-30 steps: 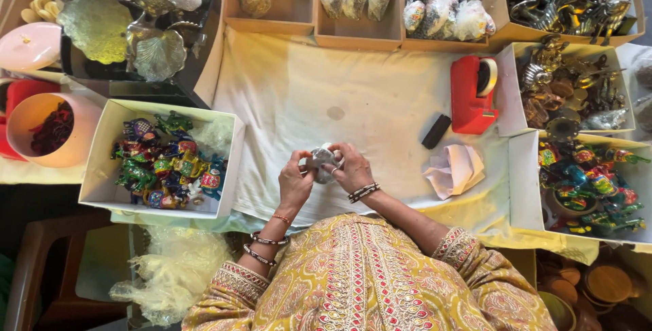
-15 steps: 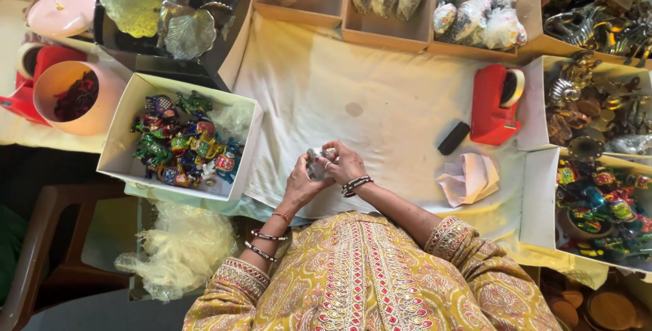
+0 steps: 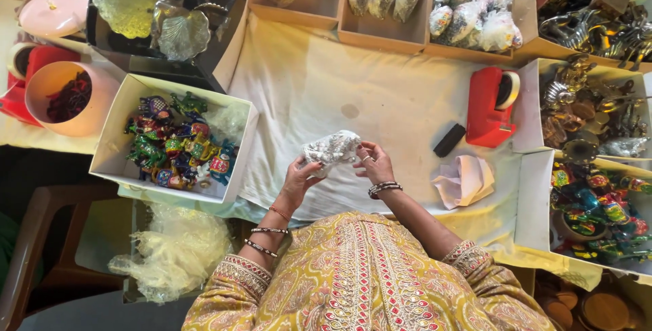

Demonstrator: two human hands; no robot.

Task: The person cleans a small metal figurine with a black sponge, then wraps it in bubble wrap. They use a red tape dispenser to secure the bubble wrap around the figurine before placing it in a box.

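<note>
Both my hands are raised over the white cloth and hold one small bundle wrapped in clear crinkled plastic. My left hand grips the bundle from below and the left. My right hand pinches its right end with the fingertips. What is inside the wrap looks pale and silvery; I cannot tell its shape. Bangles sit on both wrists.
A white box of colourful painted figurines stands at my left, a similar one at my right. A red tape dispenser, a black block and a folded pink paper lie to the right. Loose plastic bags hang low left.
The wrapped bundle has come up higher between my hands and shows more fully. The camera view has shifted, so the boxes sit lower and further right in the picture.
</note>
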